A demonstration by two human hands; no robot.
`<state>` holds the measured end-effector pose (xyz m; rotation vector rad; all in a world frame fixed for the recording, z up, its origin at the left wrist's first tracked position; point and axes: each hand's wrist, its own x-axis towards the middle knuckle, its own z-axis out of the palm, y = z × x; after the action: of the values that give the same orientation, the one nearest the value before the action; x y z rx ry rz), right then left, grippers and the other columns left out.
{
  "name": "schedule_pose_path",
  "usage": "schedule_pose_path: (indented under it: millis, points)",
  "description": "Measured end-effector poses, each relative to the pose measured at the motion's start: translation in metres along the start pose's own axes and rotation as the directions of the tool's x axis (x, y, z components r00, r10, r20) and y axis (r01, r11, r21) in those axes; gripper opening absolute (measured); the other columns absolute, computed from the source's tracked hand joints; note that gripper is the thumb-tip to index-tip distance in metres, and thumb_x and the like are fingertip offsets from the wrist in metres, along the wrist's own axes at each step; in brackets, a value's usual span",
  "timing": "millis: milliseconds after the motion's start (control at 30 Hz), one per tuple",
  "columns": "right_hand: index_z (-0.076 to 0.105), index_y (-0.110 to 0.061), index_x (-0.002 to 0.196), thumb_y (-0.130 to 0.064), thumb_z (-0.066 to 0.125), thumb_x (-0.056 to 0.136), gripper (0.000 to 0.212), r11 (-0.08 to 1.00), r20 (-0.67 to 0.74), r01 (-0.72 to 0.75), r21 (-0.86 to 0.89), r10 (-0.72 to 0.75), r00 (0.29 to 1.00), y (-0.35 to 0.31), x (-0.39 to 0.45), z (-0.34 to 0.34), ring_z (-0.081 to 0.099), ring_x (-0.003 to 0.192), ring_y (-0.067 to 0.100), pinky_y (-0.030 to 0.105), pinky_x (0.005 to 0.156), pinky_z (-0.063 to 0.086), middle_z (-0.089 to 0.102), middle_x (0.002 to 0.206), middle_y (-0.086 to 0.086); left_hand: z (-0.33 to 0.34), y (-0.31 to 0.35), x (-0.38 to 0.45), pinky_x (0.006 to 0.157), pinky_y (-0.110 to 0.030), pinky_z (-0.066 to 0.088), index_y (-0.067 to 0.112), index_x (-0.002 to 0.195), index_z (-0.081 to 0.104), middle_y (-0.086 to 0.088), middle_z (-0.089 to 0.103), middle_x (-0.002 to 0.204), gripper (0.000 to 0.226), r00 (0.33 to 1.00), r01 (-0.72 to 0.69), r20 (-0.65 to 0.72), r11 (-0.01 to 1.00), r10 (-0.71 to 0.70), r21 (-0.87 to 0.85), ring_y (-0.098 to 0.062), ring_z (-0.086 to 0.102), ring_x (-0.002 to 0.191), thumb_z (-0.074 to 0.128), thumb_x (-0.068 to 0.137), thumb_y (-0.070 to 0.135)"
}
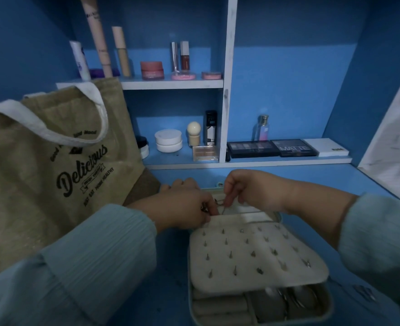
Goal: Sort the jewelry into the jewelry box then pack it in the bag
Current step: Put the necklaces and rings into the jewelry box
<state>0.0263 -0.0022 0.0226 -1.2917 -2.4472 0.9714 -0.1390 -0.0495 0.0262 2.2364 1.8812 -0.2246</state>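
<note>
An open pale green jewelry box (260, 304) lies on the blue desk. Its cream earring panel (255, 252) carries several small studs and stands raised over the bottom tray, where rings and ring rolls show. My left hand (182, 205) and my right hand (248, 191) meet at the panel's far edge. Both pinch a thin necklace chain (220, 204) over the lid side. The far part of the box is hidden behind my hands. A tan jute bag (46, 165) printed "Delicious" with white handles stands upright at the left.
Blue shelves behind hold cosmetics: tubes and pink jars (152, 70) on top, white jars (168, 141), a perfume bottle (262, 128) and eyeshadow palettes (274, 148) below. A small metal piece (363, 291) lies on the desk right of the box.
</note>
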Motion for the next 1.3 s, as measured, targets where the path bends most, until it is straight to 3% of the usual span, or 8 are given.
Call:
schedule_pose_path:
  millis: [100,167,267,467,800,933,1167,1300]
  points:
    - [0.051,-0.022,0.082,0.017,0.036,0.079,0.043,0.993,-0.076,0.031,-0.113,-0.04,0.996,0.001,0.001,0.0,0.057,0.086,0.007,0.01,0.073,0.043,0.063,0.096,-0.003,0.0,-0.001,-0.001,0.102,-0.039,0.021,0.049,0.11,0.053,0.003,0.035,0.125,0.02,1.0,-0.001,-0.004,1.0,0.001,-0.016,-0.02,0.029,0.122,0.049,0.092,0.044]
    - [0.051,-0.028,0.077,0.016,0.038,0.08,0.046,0.992,-0.029,0.03,-0.122,-0.033,0.999,0.002,-0.001,0.005,0.059,0.095,0.013,0.024,0.086,0.048,0.062,0.093,-0.007,0.001,-0.002,-0.002,0.102,-0.04,0.021,0.05,0.11,0.054,0.002,0.035,0.124,0.02,1.0,-0.003,-0.006,1.0,0.003,-0.019,-0.021,0.029,0.122,0.049,0.091,0.045]
    - [0.053,-0.024,0.078,0.019,0.039,0.081,0.045,0.999,0.02,0.049,0.017,-0.049,0.999,-0.001,-0.005,0.007,0.058,0.081,0.011,0.031,0.081,0.045,0.064,0.087,-0.002,0.001,-0.003,-0.002,0.102,-0.04,0.021,0.048,0.111,0.055,0.001,0.035,0.125,0.021,1.0,0.002,-0.004,1.0,-0.002,-0.025,-0.022,0.028,0.123,0.049,0.091,0.045]
    - [0.053,-0.017,0.087,0.01,0.045,0.086,0.027,0.995,0.016,0.036,-0.095,-0.034,0.999,-0.004,-0.01,0.007,0.052,0.075,0.008,0.01,0.067,0.04,0.062,0.093,0.006,0.005,-0.003,0.0,0.099,-0.037,0.023,0.045,0.11,0.053,0.003,0.036,0.122,0.023,0.996,0.027,-0.078,0.998,-0.031,-0.052,-0.02,0.029,0.121,0.056,0.087,0.046]
    - [0.051,-0.022,0.091,0.009,0.037,0.083,0.035,0.987,0.104,-0.03,-0.158,0.047,0.993,-0.012,-0.014,0.007,0.055,0.097,0.015,0.014,0.076,0.043,0.061,0.108,0.001,0.006,-0.001,-0.001,0.099,-0.038,0.022,0.043,0.112,0.054,0.001,0.035,0.126,0.021,0.999,0.011,-0.033,1.0,-0.011,-0.015,-0.022,0.029,0.122,0.048,0.093,0.042]
    - [0.056,-0.015,0.102,0.008,0.037,0.088,0.034,0.992,0.075,-0.035,-0.124,0.044,0.996,-0.011,-0.021,-0.003,0.053,0.079,0.004,0.002,0.064,0.037,0.066,0.108,0.004,0.004,0.002,0.0,0.098,-0.037,0.024,0.041,0.114,0.054,0.001,0.037,0.127,0.023,1.0,-0.006,-0.027,1.0,0.007,0.03,-0.022,0.03,0.122,0.045,0.093,0.045]
    - [0.062,-0.028,0.088,-0.015,0.054,0.09,0.016,0.942,0.122,-0.166,-0.293,0.209,0.97,0.008,-0.044,-0.043,0.054,0.092,0.006,0.018,0.082,0.041,0.062,0.097,-0.009,-0.011,0.032,0.013,0.097,-0.038,0.028,0.038,0.114,0.057,0.004,0.049,0.118,0.026,0.981,-0.194,-0.021,0.98,0.195,0.033,-0.02,0.041,0.114,0.042,0.094,0.044]
    - [0.06,-0.027,0.089,-0.027,0.056,0.09,0.005,0.834,0.196,-0.228,-0.502,0.367,0.91,0.029,-0.07,-0.069,0.052,0.069,0.003,0.013,0.062,0.038,0.06,0.079,-0.009,-0.02,0.067,0.028,0.097,-0.036,0.034,0.037,0.104,0.059,0.006,0.053,0.116,0.019,0.944,-0.328,-0.03,0.944,0.328,0.015,-0.018,0.045,0.111,0.042,0.095,0.04]
